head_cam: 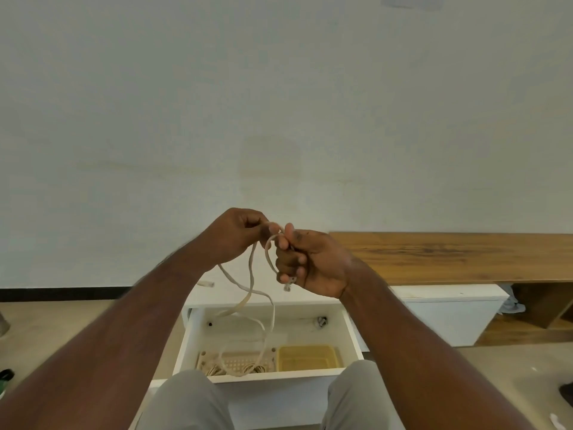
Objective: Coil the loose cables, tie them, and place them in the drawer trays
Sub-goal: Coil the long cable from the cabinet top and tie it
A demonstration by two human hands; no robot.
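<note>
So, from my remote seat I judge the task to be in its middle part. Both hands are raised in front of the wall, above the open drawer (266, 378). The left hand (237, 235) has its fingers curled around the pale flat cable (252, 276) near the top, and the right hand (305, 262) also grips it: thumb and fingers pinch a small loop, and one end with its plug (288, 287) sticks out below the palm. So both hands are closed on the same cable, very near each other.

The cable is not yet coiled, in my opinion. Only one small loop is made between the hands; the long rest hangs down in loose waves and its lowest part reaches into the drawer, over the beige perforated tray (238, 363) at the front left side. I cannot tell whether the hanging part touches that tray or only passes in front of it.

Some work seems already done: in the beige tray, close to the front edge of the drawer, I see what look like coiled cables (217, 371), but they are small and half hidden, so I cannot say if they are tied. The yellow tray (305, 356) beside it, toward the front right corner, looks to hold nothing that I can make out.

What is left, as I judge it: wind the hanging length into loops, tie the bundle, and lay it in a tray. A small pale piece (205, 283) lies on the white cabinet top behind the drawer; it may be another thing to store, but it is too blurred to name.
</note>
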